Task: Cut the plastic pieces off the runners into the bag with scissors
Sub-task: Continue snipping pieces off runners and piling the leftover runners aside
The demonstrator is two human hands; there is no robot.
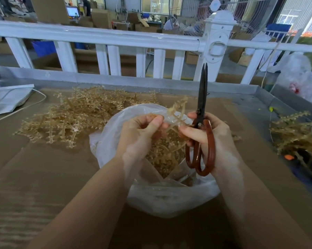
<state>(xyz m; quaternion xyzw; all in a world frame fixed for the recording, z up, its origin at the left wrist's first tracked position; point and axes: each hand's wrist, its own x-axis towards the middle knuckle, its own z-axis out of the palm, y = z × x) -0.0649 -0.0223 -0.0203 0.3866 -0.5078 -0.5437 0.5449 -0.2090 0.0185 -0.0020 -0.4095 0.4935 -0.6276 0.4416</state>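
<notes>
My left hand point(142, 131) pinches a tan plastic runner point(176, 112) with small pieces along it, holding it over the open clear bag point(114, 130). My right hand point(211, 133) grips red-handled scissors point(202, 123); their dark blades are closed and point straight up. My right forefinger also touches the runner's stem. Inside the bag lie many cut tan pieces point(164, 155).
A heap of uncut tan runners point(71, 115) lies on the brown cardboard point(44, 177) to the left. Another pile of runners point(295, 133) sits at the right. A white railing point(115, 38) runs behind the table. A white cable point(35, 103) and grey sheet lie far left.
</notes>
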